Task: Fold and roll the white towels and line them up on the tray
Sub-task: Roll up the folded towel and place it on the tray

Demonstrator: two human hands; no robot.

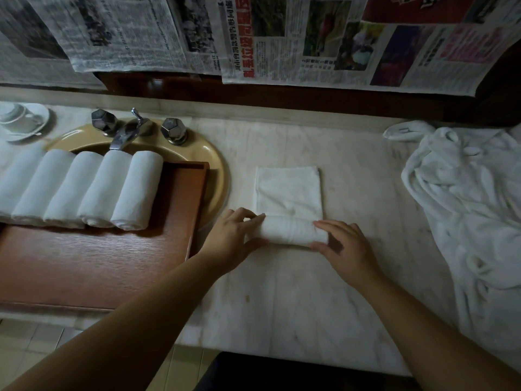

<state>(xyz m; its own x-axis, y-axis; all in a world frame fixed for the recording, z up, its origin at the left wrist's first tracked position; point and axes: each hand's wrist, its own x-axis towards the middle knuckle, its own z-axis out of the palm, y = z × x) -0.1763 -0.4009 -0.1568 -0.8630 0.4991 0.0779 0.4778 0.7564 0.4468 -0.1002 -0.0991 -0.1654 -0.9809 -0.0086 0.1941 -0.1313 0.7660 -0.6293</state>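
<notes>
- You are curling your left hand (235,234) and right hand (342,244) around the ends of the half-rolled towel (290,234), its long axis running between them.
- The flat, unrolled part is lying just beyond your fingers, on the marble counter (282,300).
- The tray (93,258) is waiting off your left hand, nearer that one, carrying rolls (132,190).
- A heap (468,198) is sitting past your right.

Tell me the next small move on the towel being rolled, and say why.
Probably keep rolling the towel away from the body. Only its near end is wound into a roll; a flat folded stretch lies beyond it on the counter. The left hand and right hand grip the roll's two ends, placed to push it on. The tray has room beside the finished rolls.
</notes>
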